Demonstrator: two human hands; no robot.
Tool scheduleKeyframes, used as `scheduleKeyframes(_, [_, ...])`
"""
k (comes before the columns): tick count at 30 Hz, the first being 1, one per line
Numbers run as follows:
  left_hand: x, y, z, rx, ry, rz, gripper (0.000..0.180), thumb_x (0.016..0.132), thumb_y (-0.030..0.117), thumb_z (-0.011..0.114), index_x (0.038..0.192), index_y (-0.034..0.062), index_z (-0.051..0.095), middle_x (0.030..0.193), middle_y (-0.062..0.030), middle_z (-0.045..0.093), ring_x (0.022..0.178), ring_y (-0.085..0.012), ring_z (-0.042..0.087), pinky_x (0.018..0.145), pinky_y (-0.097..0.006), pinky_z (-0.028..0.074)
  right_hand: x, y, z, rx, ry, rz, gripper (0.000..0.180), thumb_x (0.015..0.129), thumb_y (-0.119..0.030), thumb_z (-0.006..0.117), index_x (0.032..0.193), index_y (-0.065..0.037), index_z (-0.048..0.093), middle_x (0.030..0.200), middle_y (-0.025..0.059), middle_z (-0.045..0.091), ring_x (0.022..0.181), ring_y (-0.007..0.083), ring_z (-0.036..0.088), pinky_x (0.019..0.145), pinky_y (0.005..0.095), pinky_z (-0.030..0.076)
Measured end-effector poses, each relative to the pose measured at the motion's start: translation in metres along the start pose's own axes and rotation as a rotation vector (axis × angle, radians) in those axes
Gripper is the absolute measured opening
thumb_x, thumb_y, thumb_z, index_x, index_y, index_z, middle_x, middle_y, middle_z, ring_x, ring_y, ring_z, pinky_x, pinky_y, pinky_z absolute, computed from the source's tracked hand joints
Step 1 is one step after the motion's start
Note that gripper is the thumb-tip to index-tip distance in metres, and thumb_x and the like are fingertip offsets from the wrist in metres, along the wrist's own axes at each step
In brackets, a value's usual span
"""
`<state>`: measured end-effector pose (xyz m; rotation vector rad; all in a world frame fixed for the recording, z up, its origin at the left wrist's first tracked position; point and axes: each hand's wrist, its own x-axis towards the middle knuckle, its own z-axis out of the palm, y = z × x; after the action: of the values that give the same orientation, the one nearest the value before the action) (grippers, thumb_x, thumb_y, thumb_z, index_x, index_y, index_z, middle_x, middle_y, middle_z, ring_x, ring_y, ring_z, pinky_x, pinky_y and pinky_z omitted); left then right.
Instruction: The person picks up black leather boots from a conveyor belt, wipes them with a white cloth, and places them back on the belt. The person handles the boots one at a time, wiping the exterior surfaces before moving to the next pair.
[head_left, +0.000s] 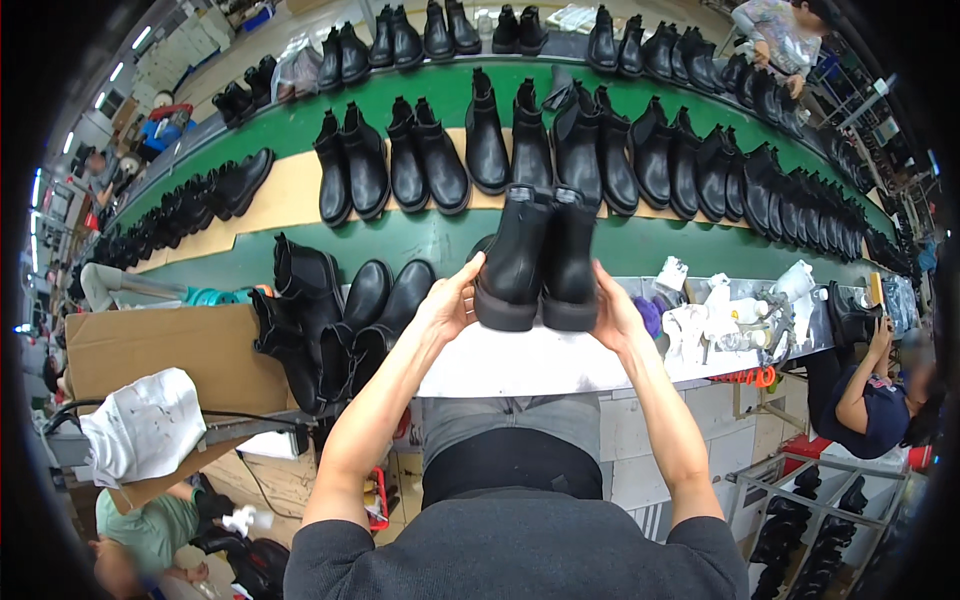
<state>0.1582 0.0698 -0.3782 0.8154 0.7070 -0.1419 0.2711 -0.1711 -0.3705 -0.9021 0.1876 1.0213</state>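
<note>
A pair of black ankle boots is held upright side by side above the white worktop, heels toward me. My left hand [456, 300] is closed on the outer side of the left boot [513, 262], thumb near its ankle. On the other side, my right hand [617, 312] grips the right boot [569, 265], its fingers partly hidden behind it. The two boots touch or nearly touch along their inner sides. Below them lies a bare stretch of the white worktop [520, 368]. To the left of my left hand, several black boots [368, 292] stand and lean together.
Rows of black boots [347, 165] stand on a green conveyor [300, 90]. White bottles and stained cloths [735, 312] crowd the worktop's right, beside a purple cloth [648, 316]. At left are a cardboard sheet [170, 345] and white rag [145, 425]. Co-workers [875, 405] sit right and lower left.
</note>
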Motion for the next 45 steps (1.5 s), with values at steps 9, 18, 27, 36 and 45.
scheduleKeyframes(9, [0.029, 0.012, 0.012, -0.229, 0.054, -0.057, 0.048, 0.082, 0.049, 0.072, 0.106, 0.0088, 0.062, 0.104, -0.0142, 0.063, 0.097, -0.0231, 0.064, 0.09, -0.041, 0.052, 0.022, -0.019, 0.019, -0.003, 0.224, -0.025, 0.057, 0.079, -0.056, 0.071, 0.113, -0.012, 0.059, 0.11, 0.0078, 0.061, 0.097, 0.0201, 0.06, 0.082, 0.0374, 0.049])
scheduleKeyframes(18, [0.013, -0.004, 0.006, -0.089, -0.02, -0.009, 0.044, 0.088, 0.046, 0.066, 0.108, 0.0068, 0.061, 0.103, -0.0093, 0.067, 0.094, -0.0178, 0.064, 0.091, -0.035, 0.047, 0.014, -0.008, -0.002, 0.023, 0.066, 0.067, 0.047, 0.088, -0.045, 0.064, 0.117, -0.008, 0.059, 0.107, 0.0088, 0.065, 0.09, 0.017, 0.065, 0.078, 0.0306, 0.053])
scheduleKeyframes(27, [-0.01, -0.054, -0.05, 0.403, 0.279, 0.144, 0.059, 0.092, 0.028, 0.058, 0.136, -0.0069, 0.041, 0.136, -0.0201, 0.049, 0.121, -0.0263, 0.052, 0.099, -0.035, 0.041, -0.041, 0.054, -0.013, 0.149, 0.151, -0.001, 0.045, 0.09, -0.039, 0.063, 0.119, -0.005, 0.057, 0.103, 0.0122, 0.067, 0.09, 0.0198, 0.066, 0.082, 0.0336, 0.052])
scheduleKeyframes(36, [-0.056, -0.066, 0.109, 1.085, 0.028, 0.991, 0.109, 0.058, 0.022, 0.085, 0.147, 0.0019, 0.025, 0.136, -0.0217, 0.042, 0.12, -0.0387, 0.042, 0.101, -0.045, 0.035, -0.054, 0.048, -0.027, -0.142, 0.23, -0.051, 0.048, 0.094, -0.045, 0.056, 0.105, 0.002, 0.063, 0.09, 0.0101, 0.069, 0.078, 0.019, 0.068, 0.069, 0.0316, 0.053])
scheduleKeyframes(45, [-0.034, -0.055, 0.133, 0.963, 0.148, 1.017, 0.107, 0.063, 0.017, 0.084, 0.149, 0.0056, 0.022, 0.118, -0.0159, 0.054, 0.104, -0.0235, 0.058, 0.09, -0.036, 0.048, -0.009, -0.049, -0.231, -1.711, 1.085, -0.672, 0.015, 0.081, -0.007, 0.061, 0.091, -0.001, 0.07, 0.088, 0.0217, 0.067, 0.076, 0.0389, 0.066, 0.073, 0.0446, 0.053])
